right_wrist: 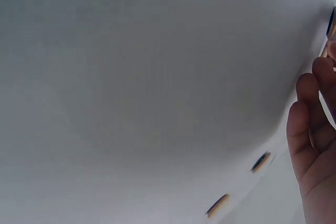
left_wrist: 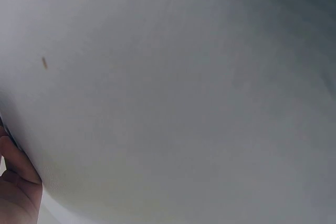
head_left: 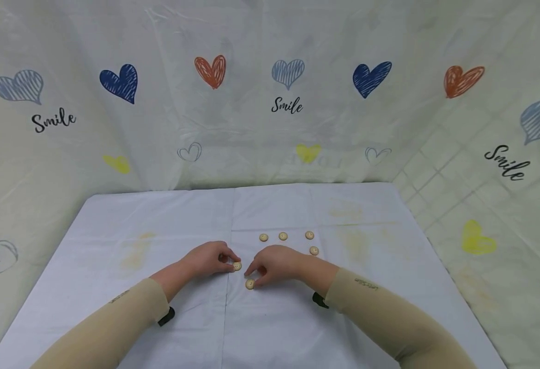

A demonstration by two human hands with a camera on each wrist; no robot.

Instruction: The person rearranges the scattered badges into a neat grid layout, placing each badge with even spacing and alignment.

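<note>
Between its thumb and index finger my left hand (head_left: pixel 210 259) pinches a small round wooden disc (head_left: pixel 237 266) at the table's middle. Just to the right, my right hand (head_left: pixel 274 264) has its curled thumb and index finger at the edge of a second wooden disc (head_left: pixel 250 284), which lies nearer to me. Both discs are pale, with a faint mark on top. In the left wrist view the left hand (left_wrist: pixel 20 192) shows only at the lower left edge. The right wrist view has the right hand (right_wrist: pixel 317 129) with bent fingers; its disc is largely cut off there.
Beyond the right hand lie more wooden discs: three in a loose row, left (head_left: pixel 263 237), middle (head_left: pixel 283 236) and right (head_left: pixel 310 234), plus one (head_left: pixel 314 250) close to the right wrist. A creased white cloth (head_left: pixel 168 215) covers the table. A heart-printed curtain (head_left: pixel 251 118) hangs behind.
</note>
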